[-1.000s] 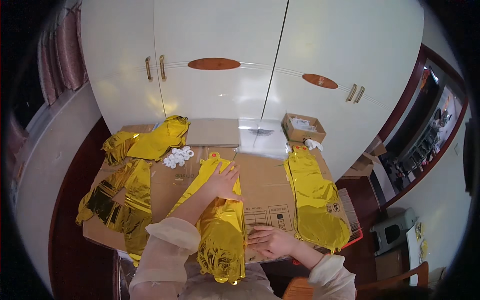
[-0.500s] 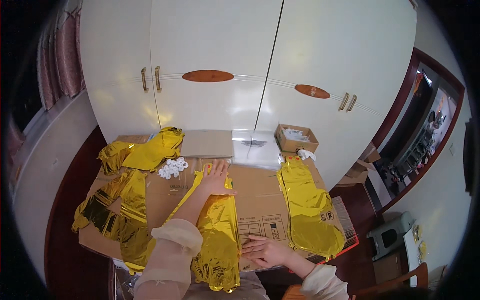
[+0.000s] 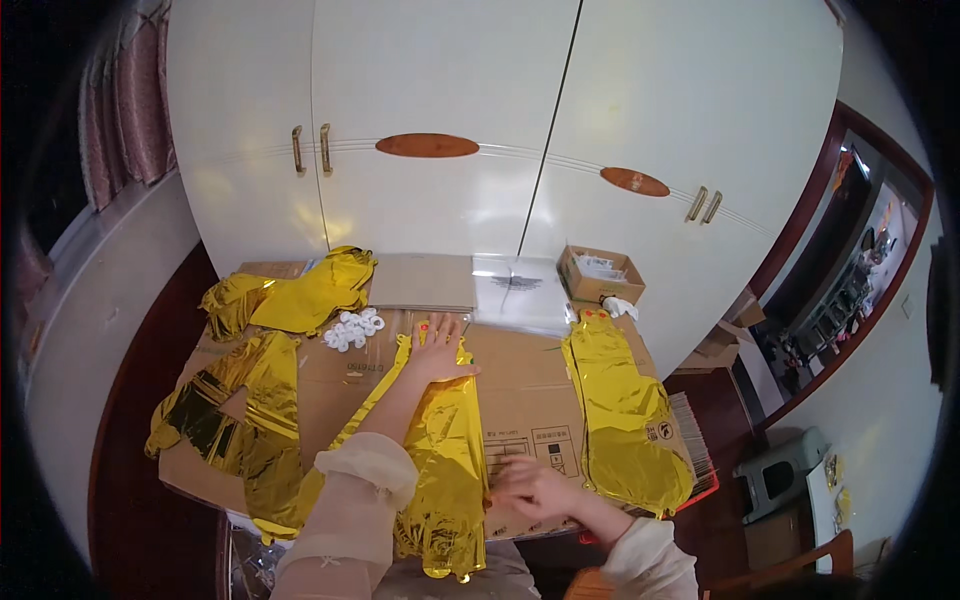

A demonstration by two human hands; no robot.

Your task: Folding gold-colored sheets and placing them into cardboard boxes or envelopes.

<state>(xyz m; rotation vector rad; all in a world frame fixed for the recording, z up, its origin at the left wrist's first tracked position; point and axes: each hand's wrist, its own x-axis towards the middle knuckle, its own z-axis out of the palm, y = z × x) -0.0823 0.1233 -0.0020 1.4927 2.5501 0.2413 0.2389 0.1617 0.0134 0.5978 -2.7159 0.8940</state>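
Note:
A flat gold foil balloon [image 3: 440, 460] lies lengthwise in front of me, its lower end over the near edge of the cardboard. My left hand [image 3: 437, 350] presses on its far end, palm down with fingers spread. Beside the balloon's lower right edge is my right hand [image 3: 535, 488], fingers partly curled and blurred; whether they pinch anything cannot be seen. Another gold foil balloon [image 3: 625, 420] lies flat on the right. On the left are more gold foil pieces [image 3: 270, 380], one reaching under my left forearm, and a crumpled gold heap [image 3: 318, 297] behind them.
Flattened cardboard [image 3: 530, 385] covers the work surface. White rings [image 3: 352, 328] are piled left of my hand. Toward the cabinet lie a cardboard sheet [image 3: 422, 283], clear plastic bags [image 3: 518, 290] and an open box [image 3: 602, 277] with white packets. A grey stool [image 3: 782, 475] stands at right.
My right hand has gone from lying flat with fingers stretched to a raised, curled shape near the balloon's edge. My left hand stays on the far end. The view has shifted slightly.

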